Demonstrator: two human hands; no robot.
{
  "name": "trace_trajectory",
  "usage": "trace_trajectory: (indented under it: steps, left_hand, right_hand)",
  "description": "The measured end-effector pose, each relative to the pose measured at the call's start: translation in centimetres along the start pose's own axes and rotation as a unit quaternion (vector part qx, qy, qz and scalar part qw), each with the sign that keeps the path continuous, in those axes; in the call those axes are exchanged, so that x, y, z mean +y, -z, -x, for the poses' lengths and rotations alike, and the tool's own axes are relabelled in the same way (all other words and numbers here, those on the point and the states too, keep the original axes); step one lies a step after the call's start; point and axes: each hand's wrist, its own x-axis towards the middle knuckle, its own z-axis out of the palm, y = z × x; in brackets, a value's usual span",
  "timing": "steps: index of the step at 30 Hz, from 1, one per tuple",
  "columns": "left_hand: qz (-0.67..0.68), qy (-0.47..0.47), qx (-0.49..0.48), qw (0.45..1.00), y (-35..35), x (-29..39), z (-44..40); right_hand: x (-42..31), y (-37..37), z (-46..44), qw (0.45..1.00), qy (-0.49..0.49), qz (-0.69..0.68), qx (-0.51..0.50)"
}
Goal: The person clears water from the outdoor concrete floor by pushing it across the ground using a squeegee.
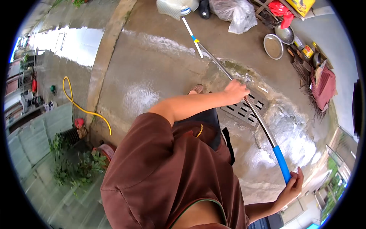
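Note:
A long-handled floor squeegee (261, 121) slants across the view, with a metal pole, a blue grip and a narrow white head lying on the wet concrete at the top. My left hand (235, 92) is closed around the middle of the pole. At the lower end, my right hand (292, 187) holds the tip of the blue grip, its thumb and palm against it and some fingers partly stretched out. Under the pole, a slotted drain cover (246, 111) is set in the floor. Pale wet patches shine around it.
Metal basins (273, 46), plastic bags (233, 15) and scrap wood with a maroon sheet (323, 86) stand along the wall at upper right. A yellow hose (87, 112) lies to the left near green plants (78, 160). A raised concrete strip (103, 57) crosses the floor.

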Motion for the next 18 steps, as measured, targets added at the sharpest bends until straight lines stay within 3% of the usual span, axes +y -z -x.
trace_trajectory:
  steps: [4,6,8,11,14,18]
  left_hand:
    - [0.019,0.080,-0.072,0.994,-3.3,0.0,7.3]
    - [0.010,0.155,-0.126,0.980,-2.9,-0.5,13.0]
    - [-0.023,0.237,-0.140,0.961,-4.2,-2.0,19.9]
    - [-0.001,0.406,-0.098,0.909,-5.5,-4.0,32.1]
    - [0.000,0.588,-0.084,0.804,-8.7,-6.0,45.6]
    - [0.000,0.755,0.023,0.656,-12.2,-5.4,58.9]
  right_hand:
    - [1.9,-1.2,-1.6,0.990,0.059,-0.004,-0.124]
    - [0.6,-3.9,-2.6,0.969,0.035,-0.034,-0.241]
    - [-0.5,-8.8,-3.1,0.944,0.137,-0.018,-0.301]
    - [-6.7,-16.9,-0.4,0.854,0.328,-0.017,-0.402]
    - [-11.5,-26.0,5.5,0.760,0.399,-0.039,-0.512]
    - [-15.8,-35.4,18.3,0.692,0.468,0.005,-0.549]
